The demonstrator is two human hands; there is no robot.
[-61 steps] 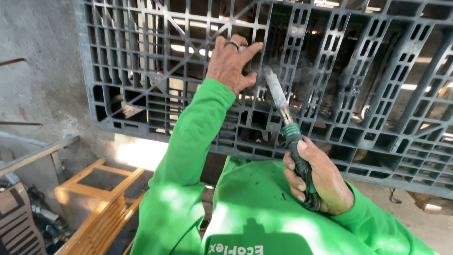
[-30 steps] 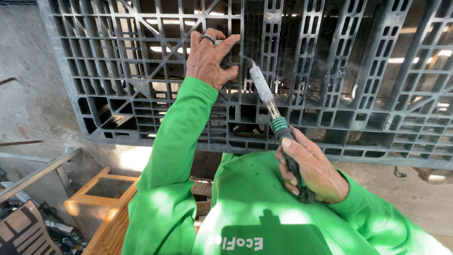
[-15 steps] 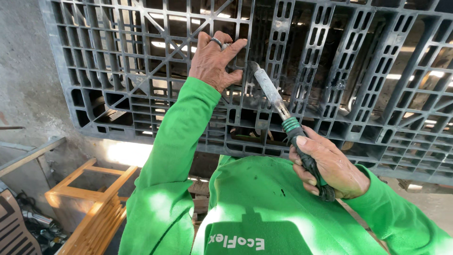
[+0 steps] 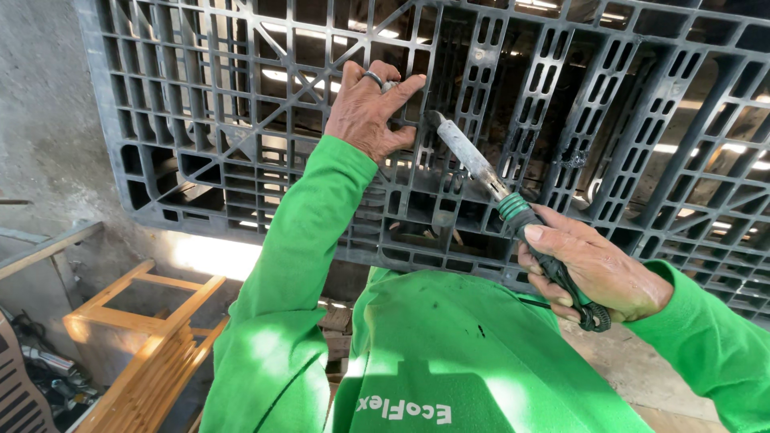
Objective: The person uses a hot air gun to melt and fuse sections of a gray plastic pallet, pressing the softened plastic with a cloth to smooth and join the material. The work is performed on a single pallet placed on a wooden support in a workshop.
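Note:
A large dark grey plastic pallet (image 4: pixel 200 120) stands on edge in front of me, its ribbed grid facing me. My left hand (image 4: pixel 369 112), with a ring on one finger, presses against the grid near the middle, fingers hooked on a rib. My right hand (image 4: pixel 589 269) grips the black and green handle of a soldering iron (image 4: pixel 473 160). Its grey metal shaft points up and left, the tip touching the pallet just right of my left fingers. Both arms wear bright green sleeves.
A wooden frame (image 4: pixel 136 345) lies at the lower left beside a concrete wall (image 4: pixel 40 120). Dark clutter (image 4: pixel 40 377) sits at the bottom left corner. A thin cord (image 4: pixel 533 303) runs from the iron's handle across my green shirt.
The iron's tip has stayed by my left fingers while the view shifted slightly. My left hand holds the same spot on the grid.

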